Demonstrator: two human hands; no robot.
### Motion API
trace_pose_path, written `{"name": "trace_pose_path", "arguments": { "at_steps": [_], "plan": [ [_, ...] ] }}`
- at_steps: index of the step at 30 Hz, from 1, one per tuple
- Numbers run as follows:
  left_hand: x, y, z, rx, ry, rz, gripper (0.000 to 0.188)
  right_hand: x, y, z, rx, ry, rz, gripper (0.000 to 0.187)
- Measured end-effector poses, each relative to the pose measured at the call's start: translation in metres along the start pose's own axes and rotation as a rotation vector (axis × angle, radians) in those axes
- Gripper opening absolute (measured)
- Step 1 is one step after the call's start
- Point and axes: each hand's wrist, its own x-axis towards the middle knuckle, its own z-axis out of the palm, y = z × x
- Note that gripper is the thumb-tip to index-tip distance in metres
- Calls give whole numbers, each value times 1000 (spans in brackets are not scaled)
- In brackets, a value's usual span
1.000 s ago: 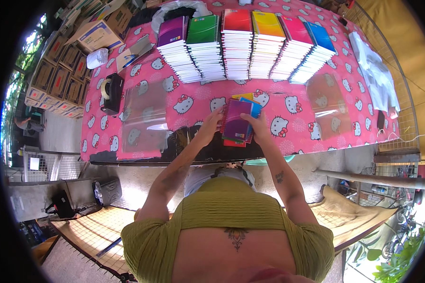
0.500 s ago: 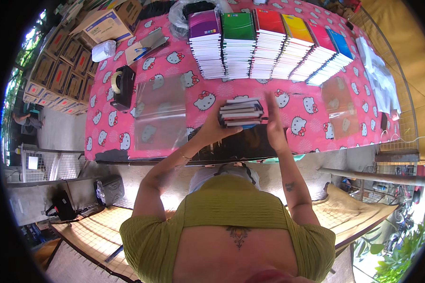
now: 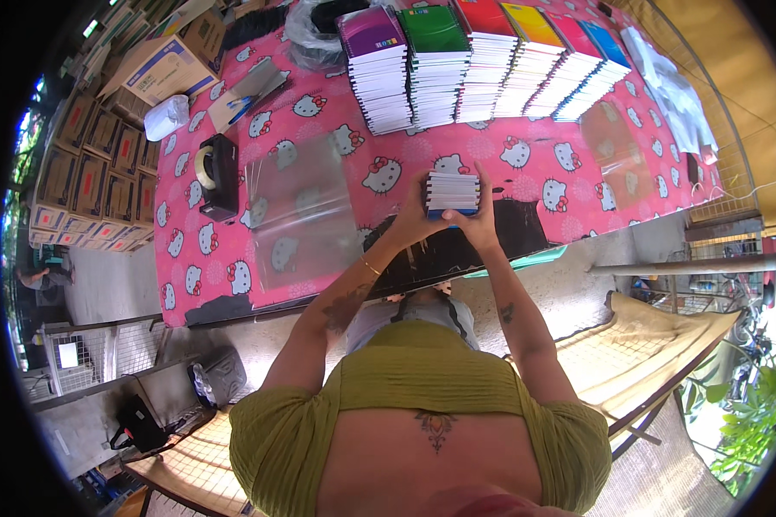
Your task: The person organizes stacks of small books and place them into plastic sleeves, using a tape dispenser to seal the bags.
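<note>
Between my two hands is a small stack of notebooks (image 3: pixel 453 191), its white page edges lined up and a blue cover at the bottom. My left hand (image 3: pixel 416 214) wraps the stack's left side. My right hand (image 3: pixel 481 220) presses along its right side, thumb at the near end. Both are closed on the stack, just above the table's near edge. Beyond them stand tall piles of spiral notebooks with purple (image 3: pixel 372 33), green (image 3: pixel 434 31), red (image 3: pixel 485 17), yellow (image 3: pixel 531 24), pink (image 3: pixel 572 36) and blue (image 3: pixel 605 41) covers.
A pink cartoon-cat cloth (image 3: pixel 319 108) covers the table, with a black patch (image 3: pixel 509 241) at the near edge. Clear plastic sheets (image 3: pixel 302 220) lie left, beside a black tape dispenser (image 3: pixel 220 177). Cardboard boxes (image 3: pixel 86 185) are piled far left; white plastic bags (image 3: pixel 677 103) lie right.
My right hand has come in from beside the stack and now grips its right side. The stack's notebooks sit more evenly, and it has shifted slightly right and away in the view, which has turned.
</note>
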Motion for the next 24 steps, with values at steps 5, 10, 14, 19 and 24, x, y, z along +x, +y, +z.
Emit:
{"name": "trace_pose_path", "arguments": {
  "at_steps": [5,10,14,19,24],
  "plan": [
    [-1,-18,-4,110,-20,41,88,-3,9,-3,-84,-58,2,89],
    [-3,8,-20,411,-151,-72,88,-8,0,-19,-233,-154,58,83],
    [-6,16,-22,568,-153,-110,84,-9,8,-24,-301,-193,-23,81],
    [-5,34,-14,605,-118,-183,82,-3,5,-30,-284,-250,46,82],
    [-4,40,-14,555,-103,-206,87,0,7,-27,-235,-252,21,84]
  ]
}}
